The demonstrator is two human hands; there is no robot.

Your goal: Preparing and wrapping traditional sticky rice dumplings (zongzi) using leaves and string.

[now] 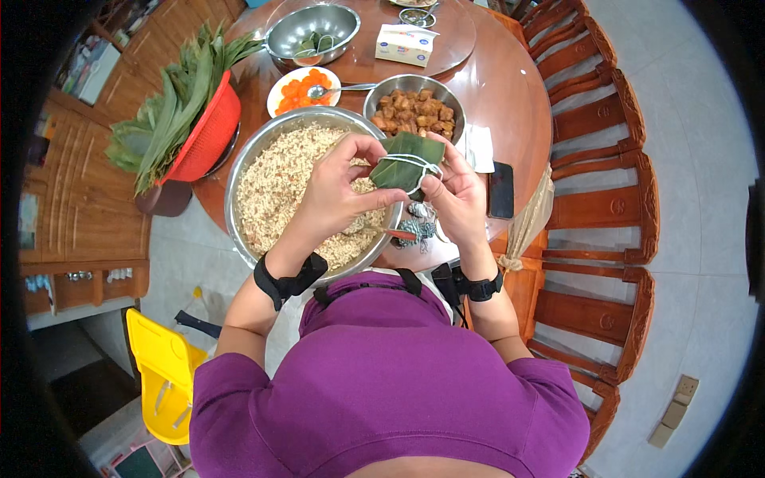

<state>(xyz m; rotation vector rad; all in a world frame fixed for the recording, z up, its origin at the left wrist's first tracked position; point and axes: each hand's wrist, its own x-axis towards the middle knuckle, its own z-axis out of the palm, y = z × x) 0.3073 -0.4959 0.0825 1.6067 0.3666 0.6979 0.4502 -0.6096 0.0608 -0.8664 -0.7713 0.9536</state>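
A leaf-wrapped rice dumpling (407, 156) bound with white string is held up between both hands, over the right rim of a big steel basin (232, 179). My left hand (340, 185) grips its left side between thumb and fingers. On its right side, my right hand (461, 194) pinches it, thumb near the string. Seasoned rice (284, 173) fills the basin, where a red-handled utensil (397, 233) leans at the right edge. Partly hidden below my hands, balls of string (412, 230) lie on the table. Behind the dumpling stands a steel bowl of browned meat chunks (412, 110).
Orange egg yolks (302, 89) and a spoon sit on a white plate. A red basket (206, 140) holds long green leaves (185, 113). At the back is a steel bowl (314, 30) containing wrapped dumplings, beside a tissue pack (406, 45). A phone (501, 191) lies right; wooden chairs (597, 197) line that side.
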